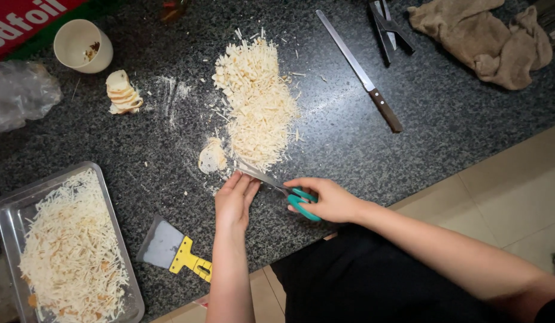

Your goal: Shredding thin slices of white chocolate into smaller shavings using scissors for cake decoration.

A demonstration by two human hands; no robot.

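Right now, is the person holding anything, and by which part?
Yes. The right hand grips the steel scissors by their teal plastic handles. The left hand lies flat beside the blades, holding nothing.

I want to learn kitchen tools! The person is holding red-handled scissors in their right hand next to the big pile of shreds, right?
Not quite. The scissors have teal handles, not red. The head view shows the right hand holding them beside the big pile of pale shreds on the dark speckled counter.
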